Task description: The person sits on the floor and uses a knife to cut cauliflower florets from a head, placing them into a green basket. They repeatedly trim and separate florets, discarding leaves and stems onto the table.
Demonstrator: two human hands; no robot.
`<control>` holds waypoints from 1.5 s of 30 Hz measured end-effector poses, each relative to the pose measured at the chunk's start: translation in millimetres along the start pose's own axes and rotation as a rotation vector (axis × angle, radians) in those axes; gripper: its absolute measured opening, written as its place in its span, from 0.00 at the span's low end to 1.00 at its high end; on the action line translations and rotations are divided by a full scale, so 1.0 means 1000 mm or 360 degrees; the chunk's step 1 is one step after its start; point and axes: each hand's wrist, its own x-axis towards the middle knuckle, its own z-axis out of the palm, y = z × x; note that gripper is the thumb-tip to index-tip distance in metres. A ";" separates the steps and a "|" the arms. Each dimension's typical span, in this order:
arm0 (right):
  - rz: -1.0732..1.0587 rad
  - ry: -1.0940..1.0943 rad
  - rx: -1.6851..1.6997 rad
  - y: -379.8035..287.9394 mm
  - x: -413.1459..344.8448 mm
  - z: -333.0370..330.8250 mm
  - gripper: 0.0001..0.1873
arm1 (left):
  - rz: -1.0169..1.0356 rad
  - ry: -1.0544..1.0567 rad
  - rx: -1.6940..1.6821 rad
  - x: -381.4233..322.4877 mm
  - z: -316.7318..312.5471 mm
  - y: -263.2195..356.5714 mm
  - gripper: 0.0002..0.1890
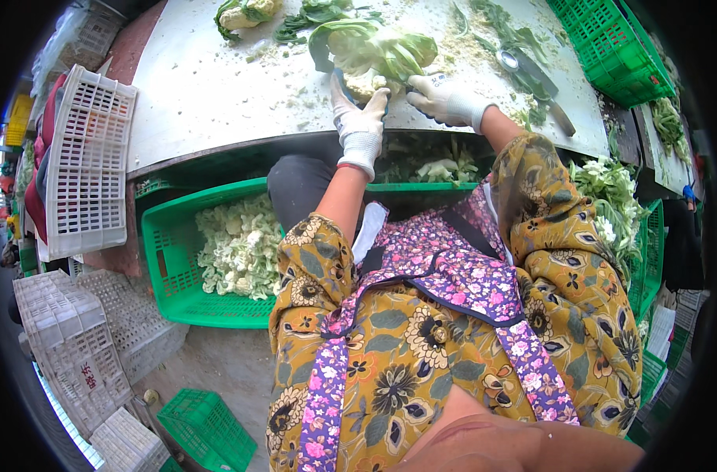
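Both my hands wear white knit gloves with blue coated palms. My left hand (360,121) grips a cauliflower (367,84) at the near side of the white-topped table (228,88). Broad green leaves (379,47) spread from it on the far side. My right hand (450,101) is at the cauliflower's right, its fingers curled near the leaf bases. Whether it holds something is hidden by the fingers. To its right lies a large knife (535,71) with a wooden handle, among leaf scraps and a small shiny round metal object (507,60).
A green crate (211,315) of cauliflower florets stands at my left, with trimmings (444,170) under the table edge. More trimmings (609,200) fill a crate at right. Another cauliflower (243,15), a green crate (609,50) and white crates (90,165) are around the table.
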 end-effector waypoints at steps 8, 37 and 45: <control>-0.0392 0.0398 0.0482 -0.021 -0.018 0.011 0.22 | -0.0035 -0.0152 -0.0909 -0.038 -0.053 0.035 0.34; -0.1262 -0.0570 0.0413 -0.190 -0.024 0.130 0.41 | 0.0422 0.0419 -0.0578 -0.183 -0.208 0.071 0.31; -0.1003 -0.1039 0.1207 -0.209 -0.016 0.194 0.44 | 0.0126 0.0444 -0.0895 -0.215 -0.230 0.051 0.26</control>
